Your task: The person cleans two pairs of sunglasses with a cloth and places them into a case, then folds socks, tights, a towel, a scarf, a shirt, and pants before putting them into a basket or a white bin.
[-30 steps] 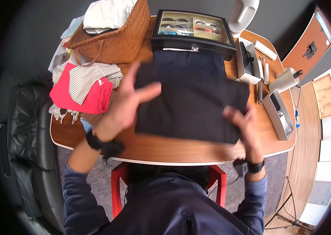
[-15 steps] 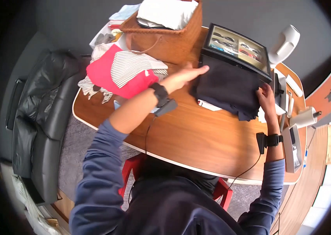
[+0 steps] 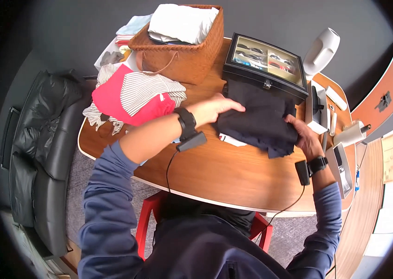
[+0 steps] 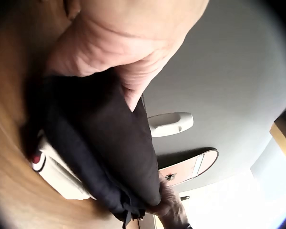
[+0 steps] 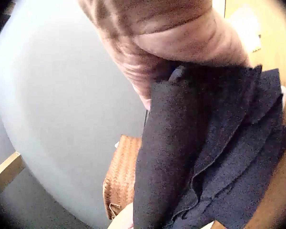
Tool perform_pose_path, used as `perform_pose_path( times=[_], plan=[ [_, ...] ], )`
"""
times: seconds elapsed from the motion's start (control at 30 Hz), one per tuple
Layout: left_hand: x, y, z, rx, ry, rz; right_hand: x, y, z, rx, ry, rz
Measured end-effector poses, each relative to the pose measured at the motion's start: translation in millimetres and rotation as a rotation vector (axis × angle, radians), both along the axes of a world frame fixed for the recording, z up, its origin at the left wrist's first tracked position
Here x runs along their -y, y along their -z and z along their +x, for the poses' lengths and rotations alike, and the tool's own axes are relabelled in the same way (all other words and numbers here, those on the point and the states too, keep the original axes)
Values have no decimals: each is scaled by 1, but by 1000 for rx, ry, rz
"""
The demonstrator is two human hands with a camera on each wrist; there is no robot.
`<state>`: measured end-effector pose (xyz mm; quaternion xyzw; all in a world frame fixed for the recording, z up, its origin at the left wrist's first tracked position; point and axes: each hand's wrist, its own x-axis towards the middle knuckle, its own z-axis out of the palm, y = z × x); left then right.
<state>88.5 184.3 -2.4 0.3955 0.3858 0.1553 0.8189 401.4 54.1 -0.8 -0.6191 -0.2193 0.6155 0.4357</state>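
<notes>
A stack of folded dark garments (image 3: 257,114) lies on the table against the front of the black display case. My left hand (image 3: 212,110) holds its left edge, thumb on top; the left wrist view shows the fingers (image 4: 78,59) at its side, their tips hidden. At the right edge my right hand (image 3: 305,135) grips the cloth, with the thumb over the upper layer. Several dark layers (image 5: 219,143) hang in loose folds in the right wrist view. Beneath the stack's front left corner a white cloth (image 3: 232,140) sticks out.
A woven basket (image 3: 182,60) with white cloth stands at the back left, behind a heap of pink (image 3: 108,95) and striped clothes. The display case (image 3: 271,79) holds glasses. To the right are a white bottle (image 3: 322,50), narrow boxes (image 3: 317,122) and a roll (image 3: 349,135).
The dark garment held up over the table a second ago now lies on the dark stack. Both hands have moved to the stack's sides. The head view has shifted.
</notes>
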Motion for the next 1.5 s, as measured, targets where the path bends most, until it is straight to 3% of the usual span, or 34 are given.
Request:
perform_pose_path(
  times=[0.03,0.1,0.13,0.17,0.2,0.27,0.33,0.37,0.4,0.43,0.47,0.5,0.53,0.6,0.63,0.67,0.7,0.73,0.8,0.87,0.93,0.97,1.07,1.1,1.23,1.3,1.37,1.4,1.47,1.5],
  plan=[
    [15,-4,2,-105,-76,190,6,5,-5,-16,38,72],
    [40,-19,-3,-370,-58,482,29,-4,-33,10,87,281],
    [48,-24,-6,-435,-35,580,28,-3,-34,100,98,201],
    [47,-9,-7,-444,-23,592,35,-1,-38,34,105,239],
    [57,-24,-11,-496,-13,542,40,-1,-41,-30,107,277],
    [58,-15,-22,-437,-50,530,46,-9,-49,-4,87,195],
    [63,-50,-44,-390,-16,592,40,-32,-61,93,86,198],
    [59,-43,-50,-403,-172,612,35,-51,-71,178,97,241],
    [50,-54,-64,-52,-187,583,32,-73,-83,258,109,276],
    [53,-101,-75,-247,-361,699,22,-109,-101,287,86,380],
    [39,-126,-87,-81,-403,813,1,-142,-115,318,60,485],
    [21,-156,-101,-97,-447,992,-23,-154,-121,196,125,630],
    [-13,-183,-120,-286,-532,1103,-44,-194,-145,204,59,670],
    [-48,-250,-158,-204,-414,1113,-92,-244,-179,57,-105,799],
    [-14,-289,-142,-167,-708,1018,-103,-265,-205,-85,-163,788],
    [-88,-292,-172,-228,-591,1074,-135,-266,-213,-175,-219,822],
    [-132,-288,-193,-149,-465,1033,-167,-267,-221,-267,-278,849],
    [-161,-280,-207,-218,-397,942,-220,-247,-220,-303,-345,929],
    [-208,-250,-223,-357,-257,753,-259,-228,-241,-101,-265,732],
    [-231,-202,-224,-429,-384,683,-279,-193,-243,1,-378,715],
    [-248,-166,-234,-463,-210,633,-277,-175,-252,145,-416,631],
    [-258,-153,-231,-626,-204,716,-279,-172,-258,216,-434,569],
    [-256,-150,-219,-908,-105,821,-282,-173,-279,421,-457,248],
    [-278,-137,-225,-807,11,734,-289,-161,-278,410,-481,269],
    [-267,-116,-205,-995,-57,827,-333,-104,-274,687,-538,173],
    [-274,-114,-211,-1002,68,775,-356,-65,-240,1270,-965,698],
    [-270,-119,-210,-952,103,723,-360,-60,-233,1634,-1226,946],
    [-261,-120,-207,-896,80,692,-355,-72,-243,1719,-1283,907],
    [-256,-114,-205,-622,-65,645,-348,-91,-267,1449,-924,684],
    [-264,-108,-211,-545,-4,639,-335,-93,-285,1064,-532,490]
  ],
)
